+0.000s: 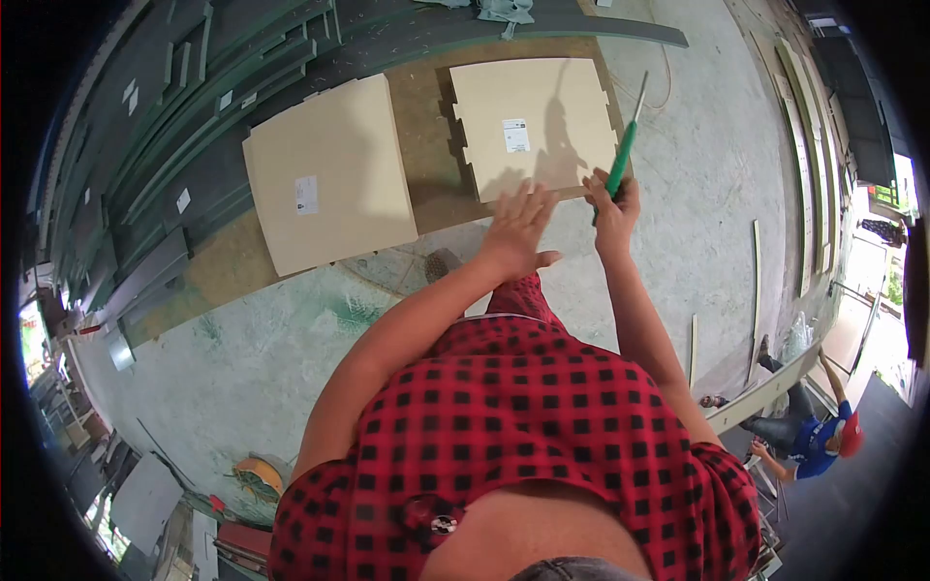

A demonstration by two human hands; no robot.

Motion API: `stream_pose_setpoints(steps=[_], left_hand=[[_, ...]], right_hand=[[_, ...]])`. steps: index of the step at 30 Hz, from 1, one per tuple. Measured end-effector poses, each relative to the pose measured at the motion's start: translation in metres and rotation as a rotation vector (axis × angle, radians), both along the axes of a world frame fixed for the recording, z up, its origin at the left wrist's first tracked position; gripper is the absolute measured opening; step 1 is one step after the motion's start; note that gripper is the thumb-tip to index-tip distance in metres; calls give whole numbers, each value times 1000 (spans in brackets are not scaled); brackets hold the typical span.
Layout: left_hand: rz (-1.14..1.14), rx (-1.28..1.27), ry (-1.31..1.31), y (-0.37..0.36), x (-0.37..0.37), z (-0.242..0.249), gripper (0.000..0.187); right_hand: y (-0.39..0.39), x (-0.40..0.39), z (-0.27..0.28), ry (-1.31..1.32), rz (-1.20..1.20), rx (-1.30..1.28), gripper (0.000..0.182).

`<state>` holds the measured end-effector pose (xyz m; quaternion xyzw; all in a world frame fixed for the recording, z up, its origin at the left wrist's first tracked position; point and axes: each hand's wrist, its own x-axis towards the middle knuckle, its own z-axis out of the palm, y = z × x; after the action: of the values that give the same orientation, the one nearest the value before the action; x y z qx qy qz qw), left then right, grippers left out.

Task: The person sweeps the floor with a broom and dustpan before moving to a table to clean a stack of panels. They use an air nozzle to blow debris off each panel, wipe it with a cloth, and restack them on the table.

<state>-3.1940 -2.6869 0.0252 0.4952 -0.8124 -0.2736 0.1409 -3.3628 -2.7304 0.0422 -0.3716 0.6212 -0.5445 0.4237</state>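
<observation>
My right hand (617,215) is closed round a green-handled tool (623,160) with a narrow metal tip, which points up and away from me. Its knuckles are close to the near right corner of a beige panel (484,92) with notched sides and a white label. Beside it, my left hand (518,232) is open and empty, fingers spread at that panel's near edge. A second beige panel (334,145), also labelled, lies further left. Both rest on a brown board (426,145).
Long dark green strips (223,68) are stacked at the upper left. Pale planks (809,165) lie along the right side. At lower right, a person in a blue shirt and red cap (823,436) handles a long board (765,392). An orange round object (260,476) sits at lower left.
</observation>
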Motion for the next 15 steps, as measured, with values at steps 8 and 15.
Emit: stream_pose_setpoints(steps=[8,15], left_hand=[[-119,-103,-23,-30,-26,-61,90],[669,-80,-133,-19,39,-71,93]], right_hand=[[39,-68,-7,108,39,211,21],[23,-53,0,39,128,275,21]])
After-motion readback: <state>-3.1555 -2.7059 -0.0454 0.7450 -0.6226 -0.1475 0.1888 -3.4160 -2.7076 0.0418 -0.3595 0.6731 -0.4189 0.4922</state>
